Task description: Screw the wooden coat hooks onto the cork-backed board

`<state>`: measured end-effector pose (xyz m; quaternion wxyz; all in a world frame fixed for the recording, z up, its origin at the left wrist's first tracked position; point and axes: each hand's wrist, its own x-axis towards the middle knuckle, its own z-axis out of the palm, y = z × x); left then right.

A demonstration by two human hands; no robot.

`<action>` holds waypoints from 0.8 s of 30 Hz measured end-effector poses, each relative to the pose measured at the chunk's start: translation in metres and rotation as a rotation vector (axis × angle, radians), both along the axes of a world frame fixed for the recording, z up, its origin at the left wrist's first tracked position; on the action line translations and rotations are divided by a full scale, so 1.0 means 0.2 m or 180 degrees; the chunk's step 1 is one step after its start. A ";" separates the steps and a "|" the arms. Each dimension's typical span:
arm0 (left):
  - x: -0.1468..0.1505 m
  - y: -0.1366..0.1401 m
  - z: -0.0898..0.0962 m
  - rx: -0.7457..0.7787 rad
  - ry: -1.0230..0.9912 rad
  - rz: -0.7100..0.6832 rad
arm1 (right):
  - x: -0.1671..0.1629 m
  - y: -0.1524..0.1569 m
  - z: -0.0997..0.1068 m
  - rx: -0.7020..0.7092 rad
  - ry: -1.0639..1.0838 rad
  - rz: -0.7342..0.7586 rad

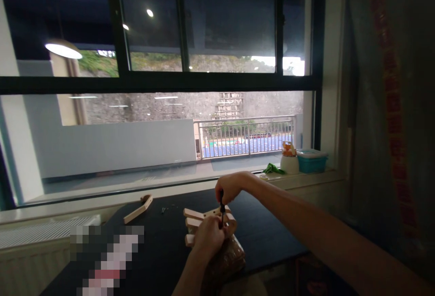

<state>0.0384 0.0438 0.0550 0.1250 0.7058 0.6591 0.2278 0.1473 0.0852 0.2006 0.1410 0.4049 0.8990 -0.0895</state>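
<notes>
My right hand (229,188) is closed round the black handle of a screwdriver (222,207), which stands upright with its tip pointing down. Below it is a pale wooden assembly (194,222) with several bar-like arms sticking out to the left and a rounded end on the right. My left hand (210,235) grips this wooden piece, its fingertips close to the screwdriver's tip. Whatever the tip meets is hidden by those fingers. Under the wood lies a brown bundle in shiny clear wrapping (229,257).
A separate angled wooden piece (138,210) lies on the dark table (159,241), with a few small screws (164,210) nearby. On the windowsill are a green cloth (273,168), a white pot (289,163) and a teal box (311,162). A radiator (44,241) stands at left.
</notes>
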 end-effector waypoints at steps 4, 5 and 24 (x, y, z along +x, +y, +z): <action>0.00 0.01 -0.01 -0.0015 0.0030 0.0030 | 0.00 -0.01 -0.01 0.0128 -0.0080 0.0017; 0.00 0.01 -0.01 -0.0013 0.0039 0.0043 | -0.01 -0.02 -0.01 0.0203 -0.0092 0.0027; 0.00 0.00 0.02 -0.0050 -0.0023 -0.0166 | -0.05 -0.07 -0.14 0.1302 0.0239 0.0164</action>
